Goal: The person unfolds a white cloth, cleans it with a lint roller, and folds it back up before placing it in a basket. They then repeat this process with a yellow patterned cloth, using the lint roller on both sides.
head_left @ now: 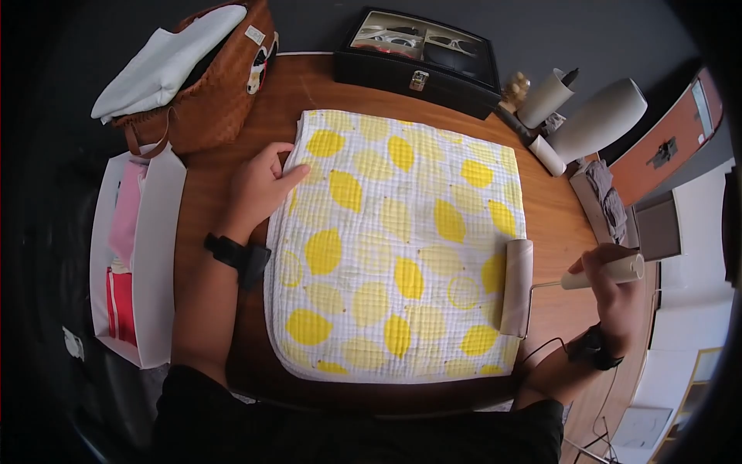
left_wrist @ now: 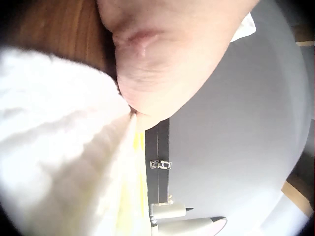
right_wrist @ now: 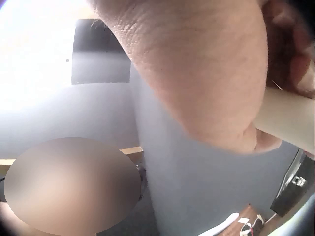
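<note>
A folded muslin blanket with a yellow lemon print lies flat on the wooden table. At its upper left edge my left hand holds the cloth, thumb on top and the other fingers curled at the border. In the left wrist view the white cloth runs up to that hand. My right hand grips the pale handle of a lint roller, whose white cylinder overlaps the blanket's right edge. The right wrist view shows the handle inside the curled hand.
Behind the blanket stands a black glasses case with a clear lid. A brown bag and a white box of fabrics are on the left. White containers, a white roll and a box of grey cloth line the right.
</note>
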The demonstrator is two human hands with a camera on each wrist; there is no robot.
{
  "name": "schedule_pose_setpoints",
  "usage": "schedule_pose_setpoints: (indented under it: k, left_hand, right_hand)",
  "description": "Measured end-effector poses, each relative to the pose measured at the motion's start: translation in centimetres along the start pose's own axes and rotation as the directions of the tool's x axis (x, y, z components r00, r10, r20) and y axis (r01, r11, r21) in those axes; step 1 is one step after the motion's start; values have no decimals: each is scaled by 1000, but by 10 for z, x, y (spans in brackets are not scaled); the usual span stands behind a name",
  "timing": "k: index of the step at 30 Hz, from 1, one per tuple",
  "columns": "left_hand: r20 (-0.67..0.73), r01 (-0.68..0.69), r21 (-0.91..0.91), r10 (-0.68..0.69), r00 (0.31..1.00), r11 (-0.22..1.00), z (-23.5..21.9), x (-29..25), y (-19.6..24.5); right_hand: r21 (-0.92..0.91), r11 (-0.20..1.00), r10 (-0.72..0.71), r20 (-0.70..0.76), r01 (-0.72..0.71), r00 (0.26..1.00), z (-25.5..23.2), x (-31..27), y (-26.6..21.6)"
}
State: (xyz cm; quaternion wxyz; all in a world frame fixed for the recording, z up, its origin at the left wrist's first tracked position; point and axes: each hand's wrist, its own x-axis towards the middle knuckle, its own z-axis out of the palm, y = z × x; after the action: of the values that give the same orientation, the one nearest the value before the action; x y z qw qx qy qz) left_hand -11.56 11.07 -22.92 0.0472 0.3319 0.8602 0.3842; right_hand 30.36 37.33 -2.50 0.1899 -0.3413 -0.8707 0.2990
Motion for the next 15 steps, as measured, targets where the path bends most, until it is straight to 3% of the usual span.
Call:
schedule_pose_setpoints:
  k: [3,4,5,7,9,11,15]
  left_hand:
    - [-5,-33,3,33,999,999,3,1,-6]
    - [-8,-34,-6,34,999,999,4,2,-7]
    - [-10,-35,-14,35,999,999,4,1,-8]
    - [-11,-36,-17,36,999,999,3,1,-5]
    - [-4,-36,-8,36,999,999,2,1,-1]
    - [-5,-25,-13,25,1000,1000,2,0,2]
    - [-15,-39,-8,39,999,999,3,0,1]
  right_hand:
    - [186,976,125,-35,-117,992,7,4,6]
    - [223,970,95,29,-99,995,9,5,7]
    - [203,979,-42,139,13,989,11,11,4]
    - [202,950,-298,352,239,887,21,26,-5]
    - [341,920,-317,353,195,880,56,29,3]
    - [627,779,-260,338,-10,905,98,27,0]
    - [609,783,-381,310,126,871,145,23,-13]
